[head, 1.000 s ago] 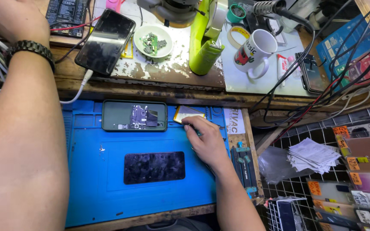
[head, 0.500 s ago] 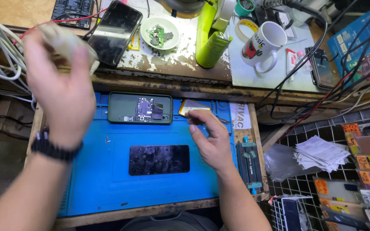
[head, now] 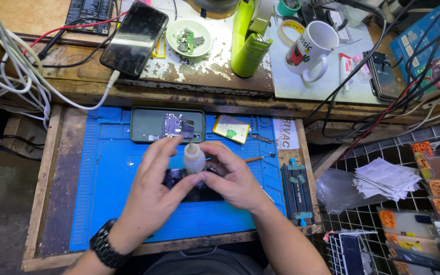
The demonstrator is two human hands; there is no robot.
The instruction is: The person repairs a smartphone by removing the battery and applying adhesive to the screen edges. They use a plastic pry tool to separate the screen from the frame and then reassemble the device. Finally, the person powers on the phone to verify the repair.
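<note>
Phone screen (head: 134,38): black, dark, on the upper bench.
Box (head: 426,43): blue, upper right.
Tags (head: 436,188): orange, lower right.

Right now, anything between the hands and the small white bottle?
No. Both the left hand and the right hand already grip the small white plastic bottle, fingers wrapped around it, above the dark glass phone screen lying on the blue rubber work mat.

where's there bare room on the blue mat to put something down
The blue mat is bare along its left side, between the wooden tray edge and the left hand, and along the front strip below both hands. The middle is crowded: left hand and right hand hold a small bottle over a dark screen. The opened phone fills the top.
</note>
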